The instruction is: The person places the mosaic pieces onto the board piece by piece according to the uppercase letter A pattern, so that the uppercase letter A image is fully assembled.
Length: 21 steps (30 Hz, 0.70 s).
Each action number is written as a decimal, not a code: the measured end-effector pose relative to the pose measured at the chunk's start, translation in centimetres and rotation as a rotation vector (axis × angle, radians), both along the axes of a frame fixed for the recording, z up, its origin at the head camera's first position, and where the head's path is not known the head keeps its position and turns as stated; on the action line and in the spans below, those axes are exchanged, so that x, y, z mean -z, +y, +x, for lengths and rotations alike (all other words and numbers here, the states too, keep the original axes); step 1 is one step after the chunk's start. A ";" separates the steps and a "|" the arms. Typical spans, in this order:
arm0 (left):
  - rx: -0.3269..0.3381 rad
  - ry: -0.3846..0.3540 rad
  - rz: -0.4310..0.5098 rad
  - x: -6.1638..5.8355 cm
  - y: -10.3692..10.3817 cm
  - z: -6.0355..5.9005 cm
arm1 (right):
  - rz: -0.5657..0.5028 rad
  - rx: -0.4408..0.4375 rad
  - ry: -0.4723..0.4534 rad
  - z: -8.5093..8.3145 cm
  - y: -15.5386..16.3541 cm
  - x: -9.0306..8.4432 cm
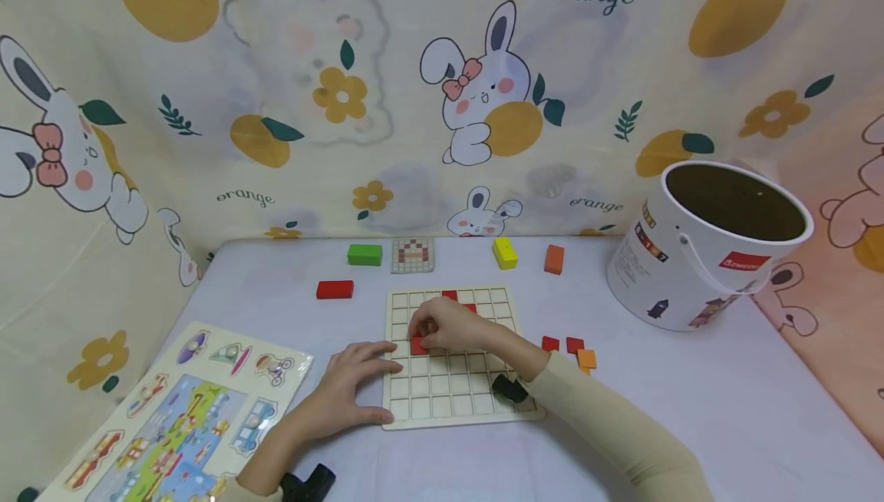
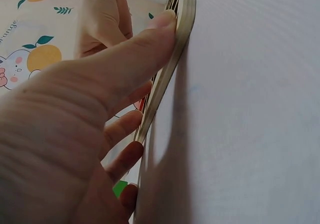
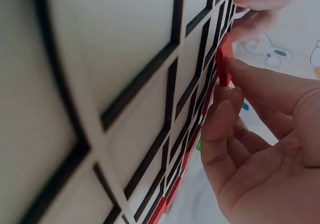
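Note:
My right hand (image 1: 452,325) is over the left part of a wooden grid board (image 1: 442,408). Its thumb and forefinger pinch a red square tile (image 3: 223,61), which stands tilted against the grid in the right wrist view. More red tiles (image 1: 450,295) sit in cells toward the board's far edge, partly behind this hand. My left hand (image 1: 345,383) rests at the board's left edge with fingers spread, fingertips and thumb (image 2: 160,31) against the rim. Two loose red tiles (image 1: 550,343) and a couple of orange tiles (image 1: 586,358) lie to the right of the board.
Behind the board are a green block (image 1: 364,255), a pattern card (image 1: 412,255), a yellow block (image 1: 505,252) and an orange block (image 1: 554,259). A red block (image 1: 334,289) lies at left. A white bucket (image 1: 642,279) stands right; a picture puzzle (image 1: 290,348) lies front left.

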<state>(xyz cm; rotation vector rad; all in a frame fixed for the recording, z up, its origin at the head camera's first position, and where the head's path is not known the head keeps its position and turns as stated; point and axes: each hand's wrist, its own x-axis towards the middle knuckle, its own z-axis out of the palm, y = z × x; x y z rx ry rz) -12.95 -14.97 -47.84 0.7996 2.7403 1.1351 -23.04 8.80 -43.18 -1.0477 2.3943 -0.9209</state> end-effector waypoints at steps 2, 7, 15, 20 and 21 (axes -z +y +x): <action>-0.001 -0.003 -0.002 0.0 0.0 0.0 | 0.022 0.008 0.012 0.0 0.0 0.0; -0.005 -0.010 -0.003 0.1 0.0 0.0 | 0.021 0.022 0.003 0.1 0.1 0.0; -0.004 0.005 -0.004 0.2 0.0 0.0 | -0.163 0.038 -0.078 -0.6 5.1 -1.3; 0.000 0.018 -0.003 0.2 0.0 0.0 | -0.132 0.196 -0.120 0.0 12.3 -1.9; 0.001 0.018 -0.002 0.1 0.0 0.0 | -0.113 0.228 -0.132 0.2 13.8 -1.8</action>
